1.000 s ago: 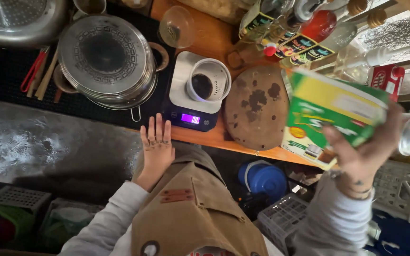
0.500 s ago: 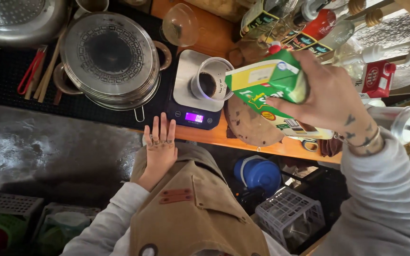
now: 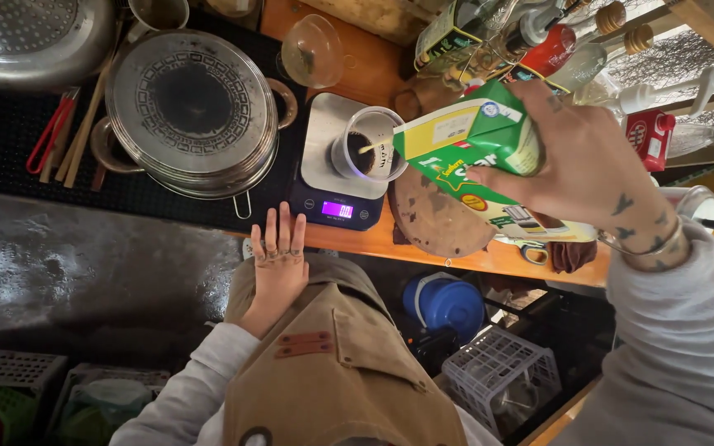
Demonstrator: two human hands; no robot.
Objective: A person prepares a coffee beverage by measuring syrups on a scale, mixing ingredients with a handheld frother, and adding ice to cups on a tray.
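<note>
Carton [image 3: 473,153] tipped at about 3 o'clock of the cup [image 3: 367,142], spout end lowest, held so a thin pale stream drops inside the rim. Right hand [image 3: 576,169] wrapped over the carton's top and far side, fingers closed firmly around it, wrist raised to keep the tilt. Cup standing upright on the pale plate of the scale [image 3: 336,169], dark liquid inside, placed there so the lit display at 6 o'clock reads the weight being added. Left hand [image 3: 278,260] flat at 7 o'clock of the scale, fingers straight and lightly spread, holding nothing, pressed at the counter [image 3: 390,239] edge above the tan apron [image 3: 349,372], seemingly for balance while leaning in. Round brown board [image 3: 440,219] lying under the carton, at 5 o'clock of the cup. Lidded steel pot [image 3: 196,111] at 9 o'clock of the scale, on a black mat. Upturned glass [image 3: 311,49] at 11 o'clock of the cup. Bottles [image 3: 555,45] crowded at 1 o'clock. Blue lidded tub [image 3: 448,301] and white basket [image 3: 502,376] below the counter, at 5 o'clock.
</note>
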